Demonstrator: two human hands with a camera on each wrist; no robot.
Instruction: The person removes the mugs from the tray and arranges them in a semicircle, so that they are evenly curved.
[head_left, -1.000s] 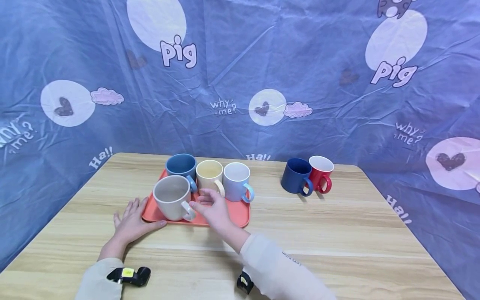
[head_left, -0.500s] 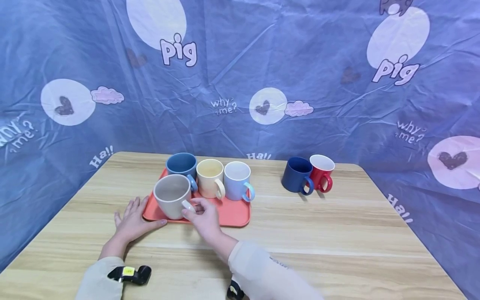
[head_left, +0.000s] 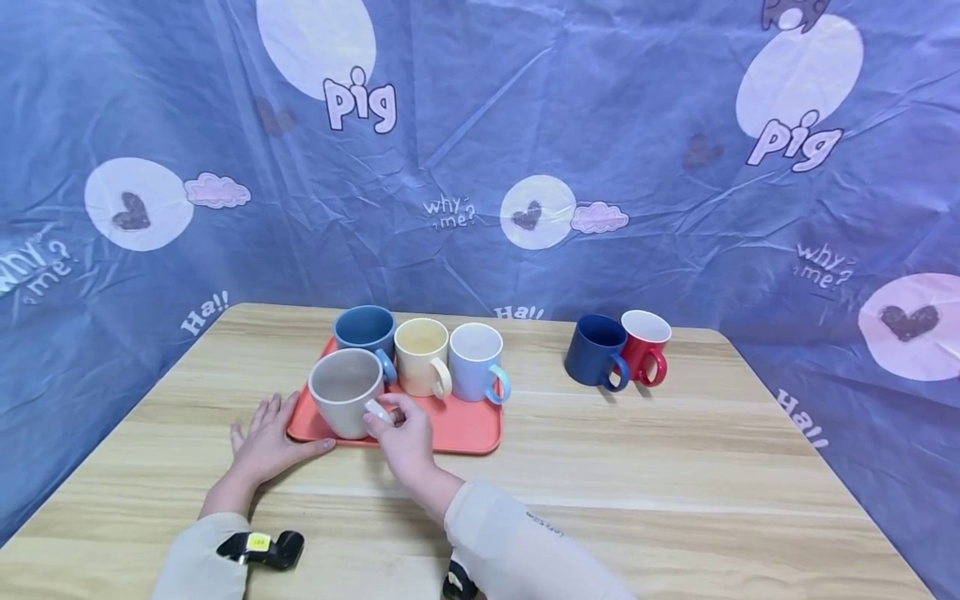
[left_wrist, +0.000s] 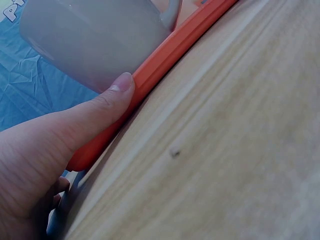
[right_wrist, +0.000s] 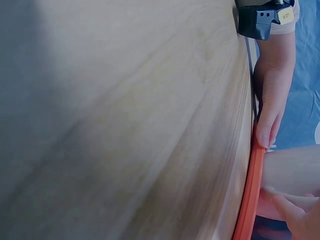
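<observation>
A grey-white mug [head_left: 347,393] stands upright at the front left of an orange tray [head_left: 472,433]. My right hand [head_left: 405,435] pinches its handle between thumb and fingers; in the right wrist view only part of that hand [right_wrist: 299,217] shows at the lower right. Around the tray's front left corner rests my left hand [head_left: 264,443], fingers spread and fairly straight. Its thumb [left_wrist: 107,102] lies against the tray's front rim [left_wrist: 165,60] in the left wrist view, just below the grey mug.
Behind on the tray stand a teal-blue mug [head_left: 363,327], a cream mug [head_left: 420,358] and a light blue mug [head_left: 474,367]. Farther right on the wooden table [head_left: 637,467] are a navy mug [head_left: 588,358] and a red mug [head_left: 637,354]. A printed blue cloth [head_left: 450,125] hangs behind.
My right hand has moved left and slightly down from beside the cream mug's handle, and now pinches the grey-white mug's handle. The left hand and the mugs hold their places.
</observation>
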